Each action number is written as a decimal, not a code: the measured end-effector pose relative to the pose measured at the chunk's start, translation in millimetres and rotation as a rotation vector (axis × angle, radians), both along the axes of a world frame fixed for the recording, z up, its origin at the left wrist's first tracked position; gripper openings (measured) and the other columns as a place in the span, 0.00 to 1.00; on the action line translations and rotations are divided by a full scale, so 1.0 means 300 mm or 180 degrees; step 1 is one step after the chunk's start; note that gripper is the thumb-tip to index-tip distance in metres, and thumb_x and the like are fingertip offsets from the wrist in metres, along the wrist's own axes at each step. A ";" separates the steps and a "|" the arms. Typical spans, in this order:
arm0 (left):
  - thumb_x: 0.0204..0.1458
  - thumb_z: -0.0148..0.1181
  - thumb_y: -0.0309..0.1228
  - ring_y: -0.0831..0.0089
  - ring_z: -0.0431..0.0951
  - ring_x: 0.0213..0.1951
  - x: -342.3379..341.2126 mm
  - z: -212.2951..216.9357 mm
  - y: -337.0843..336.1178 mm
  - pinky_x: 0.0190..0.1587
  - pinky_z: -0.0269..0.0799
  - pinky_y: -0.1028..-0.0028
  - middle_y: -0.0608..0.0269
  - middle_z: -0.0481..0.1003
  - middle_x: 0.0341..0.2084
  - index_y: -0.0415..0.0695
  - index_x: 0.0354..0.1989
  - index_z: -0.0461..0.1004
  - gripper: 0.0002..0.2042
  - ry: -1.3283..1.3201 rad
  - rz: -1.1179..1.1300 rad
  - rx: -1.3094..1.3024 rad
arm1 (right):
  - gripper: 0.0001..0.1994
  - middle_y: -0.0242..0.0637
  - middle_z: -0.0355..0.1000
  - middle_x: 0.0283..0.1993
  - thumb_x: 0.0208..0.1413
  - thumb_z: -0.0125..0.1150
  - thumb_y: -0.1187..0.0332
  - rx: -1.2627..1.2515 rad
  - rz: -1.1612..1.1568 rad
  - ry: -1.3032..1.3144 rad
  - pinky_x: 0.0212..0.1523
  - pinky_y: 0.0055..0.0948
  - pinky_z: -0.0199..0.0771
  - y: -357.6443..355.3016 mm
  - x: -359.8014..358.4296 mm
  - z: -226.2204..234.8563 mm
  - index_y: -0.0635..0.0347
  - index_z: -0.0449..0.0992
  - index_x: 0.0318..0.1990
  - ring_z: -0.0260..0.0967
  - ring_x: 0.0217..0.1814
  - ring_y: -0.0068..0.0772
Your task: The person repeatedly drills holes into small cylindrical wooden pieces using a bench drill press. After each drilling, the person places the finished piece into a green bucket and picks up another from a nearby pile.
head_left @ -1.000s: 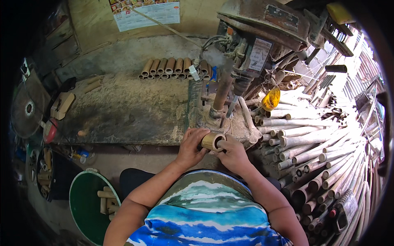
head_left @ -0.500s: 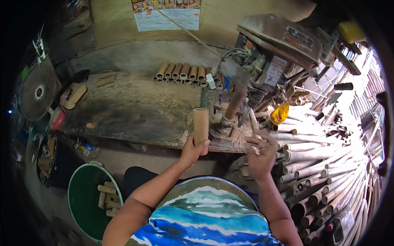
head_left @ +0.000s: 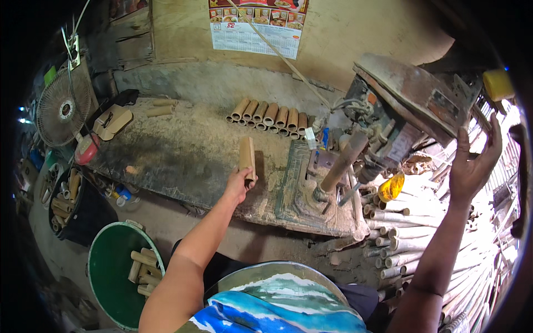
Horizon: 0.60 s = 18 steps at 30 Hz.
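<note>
Upright over the workbench, a short pale bamboo tube is gripped near its lower end by my left hand. Its hollow bottom end shows beside my fingers. My right hand is raised at the far right with fingers spread, nothing in it, beside the head of a dusty drill press. From this view I cannot tell whether the fingers touch the machine. The drill press column rises from a base on the bench's right end.
Cut bamboo tubes lie stacked at the bench's back. A fan stands left. A green tub and a dark bin hold bamboo pieces. Long bamboo poles are heaped at right, near a yellow container.
My right hand has gone from the bench's front edge up and right to the drill press head, fingers now spread. My left hand keeps the bamboo tube, now tilted differently. The view has shifted.
</note>
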State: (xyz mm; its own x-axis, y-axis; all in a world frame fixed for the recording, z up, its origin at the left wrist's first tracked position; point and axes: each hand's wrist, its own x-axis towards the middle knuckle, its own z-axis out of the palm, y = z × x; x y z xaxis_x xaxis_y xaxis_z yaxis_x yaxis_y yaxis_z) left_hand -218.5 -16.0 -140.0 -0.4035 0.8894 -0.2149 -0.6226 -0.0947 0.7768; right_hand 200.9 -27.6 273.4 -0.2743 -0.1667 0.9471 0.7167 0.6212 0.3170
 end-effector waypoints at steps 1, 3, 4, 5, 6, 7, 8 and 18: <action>0.62 0.60 0.33 0.72 0.80 0.30 -0.039 0.004 0.044 0.21 0.73 0.79 0.59 0.75 0.35 0.44 0.54 0.67 0.15 -0.0065 0.0135 -0.0015 | 0.31 0.47 0.66 0.67 0.63 0.65 0.53 -0.0253 -0.0083 0.0066 0.72 0.45 0.59 0.017 -0.011 0.024 0.59 0.66 0.68 0.61 0.72 0.45; 0.63 0.61 0.37 0.73 0.80 0.26 -0.103 0.009 0.133 0.16 0.69 0.79 0.60 0.75 0.33 0.45 0.50 0.68 0.14 -0.0169 0.0481 -0.0157 | 0.28 0.46 0.70 0.66 0.65 0.62 0.49 -0.0424 -0.0331 -0.0112 0.71 0.45 0.61 0.058 -0.030 0.055 0.55 0.70 0.66 0.65 0.70 0.47; 0.63 0.61 0.38 0.73 0.79 0.25 -0.136 0.010 0.173 0.16 0.68 0.79 0.60 0.75 0.33 0.45 0.50 0.68 0.14 0.0032 0.0477 -0.0215 | 0.28 0.47 0.71 0.65 0.66 0.59 0.46 -0.0654 -0.0438 -0.0107 0.71 0.45 0.61 0.080 -0.037 0.060 0.54 0.71 0.65 0.66 0.70 0.47; 0.62 0.62 0.39 0.74 0.79 0.24 -0.170 0.010 0.211 0.16 0.67 0.79 0.61 0.75 0.32 0.45 0.49 0.68 0.15 0.0236 0.0465 -0.0277 | 0.27 0.48 0.71 0.64 0.69 0.52 0.45 -0.0937 -0.0545 -0.0193 0.70 0.44 0.62 0.090 -0.033 0.058 0.54 0.71 0.66 0.67 0.69 0.47; 0.62 0.62 0.40 0.74 0.79 0.23 -0.201 0.009 0.252 0.15 0.66 0.79 0.61 0.75 0.31 0.44 0.49 0.68 0.16 0.0437 0.0445 -0.0343 | 0.27 0.48 0.71 0.64 0.70 0.51 0.46 -0.1004 -0.0372 -0.0229 0.70 0.44 0.62 0.102 -0.028 0.054 0.54 0.71 0.66 0.67 0.69 0.46; 0.62 0.63 0.41 0.73 0.78 0.23 -0.233 0.012 0.301 0.16 0.67 0.79 0.61 0.74 0.31 0.46 0.49 0.68 0.16 0.0531 0.0352 -0.0339 | 0.26 0.47 0.71 0.64 0.70 0.49 0.47 -0.1108 -0.0223 -0.0202 0.70 0.43 0.62 0.116 -0.020 0.049 0.54 0.71 0.66 0.67 0.69 0.46; 0.62 0.63 0.41 0.73 0.78 0.23 -0.259 0.014 0.350 0.16 0.67 0.79 0.60 0.74 0.31 0.47 0.50 0.67 0.16 0.0621 0.0250 -0.0341 | 0.25 0.47 0.71 0.64 0.71 0.48 0.48 -0.1217 -0.0096 -0.0123 0.70 0.42 0.62 0.125 -0.006 0.041 0.54 0.71 0.66 0.67 0.69 0.46; 0.62 0.60 0.33 0.72 0.73 0.24 -0.522 -0.072 0.801 0.20 0.67 0.74 0.57 0.72 0.36 0.43 0.51 0.63 0.15 0.0044 0.2691 0.0433 | 0.29 0.49 0.64 0.70 0.73 0.42 0.50 -0.1270 -0.0846 0.0938 0.70 0.41 0.61 0.190 0.297 -0.041 0.63 0.64 0.70 0.62 0.71 0.44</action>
State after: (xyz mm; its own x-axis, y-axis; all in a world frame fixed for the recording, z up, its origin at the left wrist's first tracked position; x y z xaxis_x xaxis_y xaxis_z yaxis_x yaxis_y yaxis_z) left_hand -375.0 224.2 -161.7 -0.9446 0.3062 -0.1184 -0.2914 -0.6159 0.7319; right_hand 289.9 29.3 260.9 0.0278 0.2589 0.9655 0.8877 0.4377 -0.1429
